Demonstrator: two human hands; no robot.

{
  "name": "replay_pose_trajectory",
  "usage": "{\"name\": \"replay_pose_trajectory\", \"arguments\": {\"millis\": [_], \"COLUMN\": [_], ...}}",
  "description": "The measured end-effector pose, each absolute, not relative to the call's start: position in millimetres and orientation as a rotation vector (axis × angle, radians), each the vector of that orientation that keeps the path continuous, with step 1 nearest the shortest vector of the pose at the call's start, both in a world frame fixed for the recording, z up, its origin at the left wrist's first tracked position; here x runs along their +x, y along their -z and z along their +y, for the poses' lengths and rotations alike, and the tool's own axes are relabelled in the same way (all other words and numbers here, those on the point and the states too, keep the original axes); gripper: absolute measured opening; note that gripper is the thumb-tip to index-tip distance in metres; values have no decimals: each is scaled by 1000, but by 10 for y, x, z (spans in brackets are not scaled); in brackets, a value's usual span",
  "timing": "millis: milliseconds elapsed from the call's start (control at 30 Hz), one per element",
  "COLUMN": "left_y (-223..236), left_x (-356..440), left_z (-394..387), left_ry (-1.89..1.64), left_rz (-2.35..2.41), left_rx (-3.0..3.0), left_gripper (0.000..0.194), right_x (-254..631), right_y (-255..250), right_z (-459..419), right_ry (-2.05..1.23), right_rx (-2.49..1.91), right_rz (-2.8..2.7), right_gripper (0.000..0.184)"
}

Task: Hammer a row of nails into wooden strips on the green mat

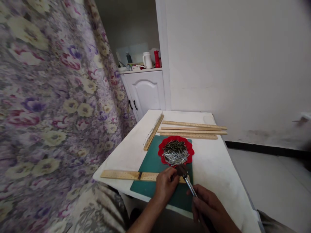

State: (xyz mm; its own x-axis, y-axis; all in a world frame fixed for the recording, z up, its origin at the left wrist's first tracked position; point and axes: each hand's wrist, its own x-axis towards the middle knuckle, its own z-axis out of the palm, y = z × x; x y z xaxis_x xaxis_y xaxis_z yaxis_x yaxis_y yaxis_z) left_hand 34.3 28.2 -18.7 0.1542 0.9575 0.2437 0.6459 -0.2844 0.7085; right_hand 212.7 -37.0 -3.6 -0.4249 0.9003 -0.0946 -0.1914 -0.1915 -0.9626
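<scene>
My right hand (210, 204) is wrapped round the handle of a hammer (190, 186) with a metal shaft. Its dark head is just beside the fingertips of my left hand (166, 183), over the right part of a wooden strip (121, 174) with a row of small holes. The left fingers are pinched together on the strip; what they hold, if anything, is hidden. Under the strip lies a green mat (150, 161). A scalloped red bowl (160, 152) behind the hammer head is filled with loose nails (176, 153), some darker, others shiny.
At the table's back left lies a strip studded with upright nails (153, 132). Several bare wooden strips (191, 129) lie at the back right on the white-covered table (209, 158). A floral curtain (60, 113) hangs left; a white cabinet (147, 90) stands behind.
</scene>
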Motion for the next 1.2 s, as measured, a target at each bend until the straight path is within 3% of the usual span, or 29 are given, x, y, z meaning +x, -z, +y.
{"name": "replay_pose_trajectory", "arguments": {"millis": [300, 467, 800, 1200], "left_y": [140, -54, -235, -295], "left_x": [289, 223, 428, 612], "left_z": [257, 413, 943, 1030], "left_ry": [-1000, -1023, -333, -146], "left_rz": [1427, 1401, 1656, 1739], "left_rx": [1971, 2046, 2332, 2362], "left_gripper": [8, 15, 6, 11], "right_x": [2256, 2325, 2307, 2297], "right_y": [-9, -34, -62, -98], "right_z": [-319, -264, -258, -243], "right_ry": [-1687, -1633, -1621, -1597], "right_rx": [-884, -902, -924, -940], "right_rz": [-1099, -1049, -1050, -1057], "right_gripper": [37, 35, 31, 33]}}
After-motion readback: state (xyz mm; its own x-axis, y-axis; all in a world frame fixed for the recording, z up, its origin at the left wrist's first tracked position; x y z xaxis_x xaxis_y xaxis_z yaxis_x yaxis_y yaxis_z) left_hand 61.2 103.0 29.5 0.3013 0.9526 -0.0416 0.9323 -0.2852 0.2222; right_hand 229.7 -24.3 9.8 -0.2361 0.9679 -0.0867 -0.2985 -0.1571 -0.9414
